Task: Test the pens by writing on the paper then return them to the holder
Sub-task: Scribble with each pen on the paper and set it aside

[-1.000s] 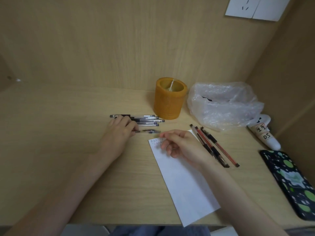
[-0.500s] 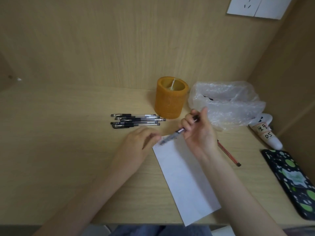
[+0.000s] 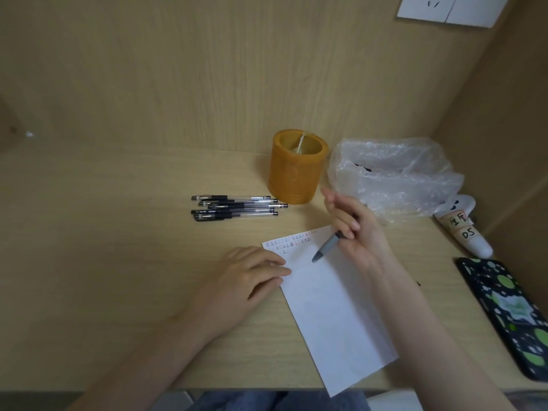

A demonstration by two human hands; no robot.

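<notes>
1. A pale wood worktop sits in a boxed-in alcove of the same wood, with a white wall socket high on the right.
2. The orange holder stands at the back. Five black pens lie side by side just to its left, probably set out within easy reach for testing.
3. The paper lies slanted in front of the person, with rows of small test marks across its top end.
4. The left hand rests with straight fingers on the paper's left edge and holds nothing. It seems to be there to stop the sheet sliding under the stroke.
5. The right hand has its grip closed around a grey pen, angled tip-down below the marks. Whether the tip touches the paper cannot be told.
6. A crumpled plastic bag, a white tube and a dark green-spotted case sit off to the right, clear of the writing.
7. Half a second ago the pen was held higher and flatter, with the left hand at its tip. Now the left hand has dropped to the sheet and the pen has swung down to write.
8. The reddish pens seen right of the paper a second ago are now hidden behind the right arm.
</notes>
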